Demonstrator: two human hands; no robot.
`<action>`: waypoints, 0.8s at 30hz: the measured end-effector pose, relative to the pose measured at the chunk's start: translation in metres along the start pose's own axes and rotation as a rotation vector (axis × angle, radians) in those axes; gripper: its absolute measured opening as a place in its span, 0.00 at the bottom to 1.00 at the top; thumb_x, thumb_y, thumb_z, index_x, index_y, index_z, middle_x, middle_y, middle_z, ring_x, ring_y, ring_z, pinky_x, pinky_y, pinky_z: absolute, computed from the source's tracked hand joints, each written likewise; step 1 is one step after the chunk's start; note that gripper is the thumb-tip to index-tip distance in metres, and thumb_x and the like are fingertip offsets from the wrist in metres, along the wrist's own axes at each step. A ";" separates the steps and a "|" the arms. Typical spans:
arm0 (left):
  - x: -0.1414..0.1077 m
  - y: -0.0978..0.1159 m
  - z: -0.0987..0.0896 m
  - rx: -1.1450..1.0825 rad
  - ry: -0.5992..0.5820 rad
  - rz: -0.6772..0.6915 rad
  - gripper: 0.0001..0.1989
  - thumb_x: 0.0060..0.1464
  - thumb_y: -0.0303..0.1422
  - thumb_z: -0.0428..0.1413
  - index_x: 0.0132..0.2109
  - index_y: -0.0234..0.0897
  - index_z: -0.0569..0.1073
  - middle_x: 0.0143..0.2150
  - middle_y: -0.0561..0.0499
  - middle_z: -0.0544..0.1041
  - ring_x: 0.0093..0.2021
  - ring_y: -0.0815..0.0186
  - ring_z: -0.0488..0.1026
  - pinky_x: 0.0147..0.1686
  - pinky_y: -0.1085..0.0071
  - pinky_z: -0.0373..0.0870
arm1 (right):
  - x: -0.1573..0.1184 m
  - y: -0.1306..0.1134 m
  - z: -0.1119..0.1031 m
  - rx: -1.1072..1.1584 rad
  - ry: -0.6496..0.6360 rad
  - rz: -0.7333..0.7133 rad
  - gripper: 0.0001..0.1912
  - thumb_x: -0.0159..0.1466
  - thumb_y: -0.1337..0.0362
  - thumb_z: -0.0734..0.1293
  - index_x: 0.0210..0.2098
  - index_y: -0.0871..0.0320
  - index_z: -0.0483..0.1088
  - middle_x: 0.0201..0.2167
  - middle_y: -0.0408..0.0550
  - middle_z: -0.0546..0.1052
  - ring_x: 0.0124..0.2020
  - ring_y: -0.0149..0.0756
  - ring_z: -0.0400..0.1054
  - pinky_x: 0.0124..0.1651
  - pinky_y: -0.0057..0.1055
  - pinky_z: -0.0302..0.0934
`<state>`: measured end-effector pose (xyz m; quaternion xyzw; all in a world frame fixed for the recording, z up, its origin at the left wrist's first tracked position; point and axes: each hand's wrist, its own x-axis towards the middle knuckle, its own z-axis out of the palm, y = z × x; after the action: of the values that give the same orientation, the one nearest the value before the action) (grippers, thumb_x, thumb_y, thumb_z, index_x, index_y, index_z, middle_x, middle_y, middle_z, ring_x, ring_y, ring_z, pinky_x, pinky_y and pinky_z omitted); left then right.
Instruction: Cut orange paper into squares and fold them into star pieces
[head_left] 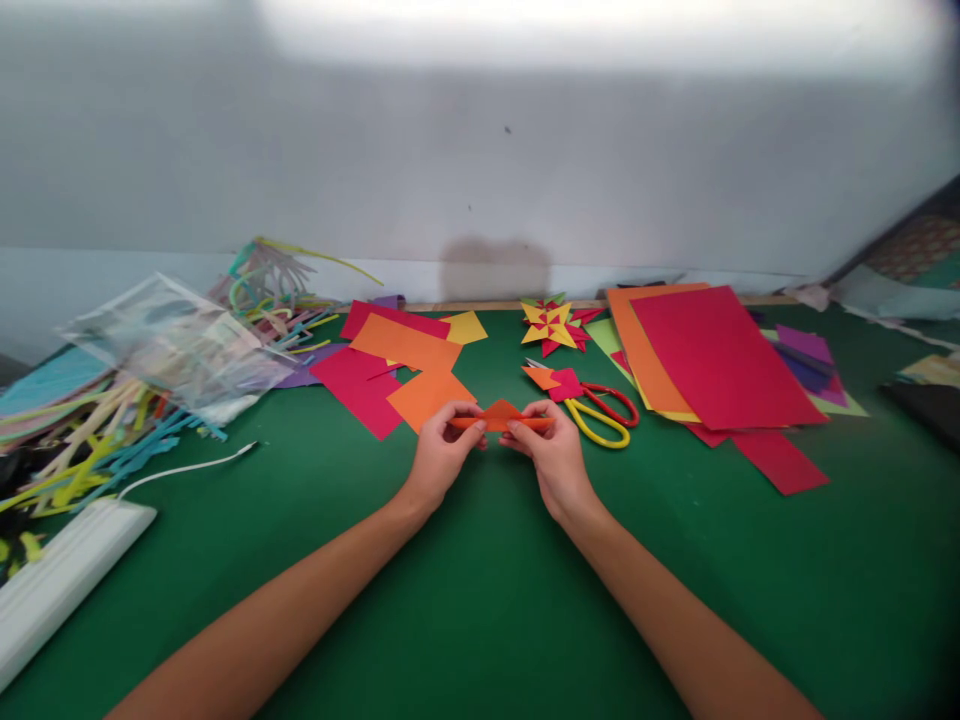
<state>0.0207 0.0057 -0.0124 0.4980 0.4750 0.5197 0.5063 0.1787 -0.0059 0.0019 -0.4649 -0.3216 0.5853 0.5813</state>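
Between my two hands is a piece of folded orange paper [501,412], with a small peak at its middle and a long straight front edge. My left hand [448,445] pinches its left end, thumb along the near edge. At the right end my right hand [551,445] pinches it the same way. Just beyond my right hand lie scissors [606,410] with one yellow and one red handle. A small red and orange folded piece [559,383] rests over their blades. Orange paper sheets [427,395] lie beyond my left hand.
Folded paper stars [549,325] sit at the back. Large red sheets [724,350] and orange ones are stacked at right. A heap of coloured strips [97,440], a clear plastic bag [176,335] and a white power strip [75,570] with a cable occupy the left. A wall [480,150] stands behind.
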 end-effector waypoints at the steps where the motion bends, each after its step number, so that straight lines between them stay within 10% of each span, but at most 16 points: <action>1: 0.000 0.001 0.000 -0.003 -0.001 -0.002 0.11 0.54 0.37 0.63 0.42 0.37 0.74 0.38 0.52 0.77 0.29 0.67 0.76 0.36 0.66 0.76 | 0.000 0.000 0.000 0.003 0.001 0.001 0.20 0.51 0.61 0.80 0.33 0.54 0.66 0.27 0.37 0.75 0.27 0.34 0.76 0.41 0.36 0.74; 24: 0.001 -0.001 -0.002 -0.078 0.028 -0.044 0.11 0.53 0.35 0.65 0.40 0.36 0.75 0.35 0.54 0.76 0.29 0.68 0.77 0.35 0.69 0.75 | 0.004 0.003 -0.007 -0.009 -0.025 -0.072 0.13 0.56 0.64 0.77 0.38 0.55 0.72 0.34 0.41 0.76 0.35 0.34 0.74 0.46 0.35 0.74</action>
<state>0.0191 0.0072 -0.0137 0.4599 0.4722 0.5337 0.5299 0.1839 -0.0035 -0.0043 -0.4483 -0.3477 0.5684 0.5959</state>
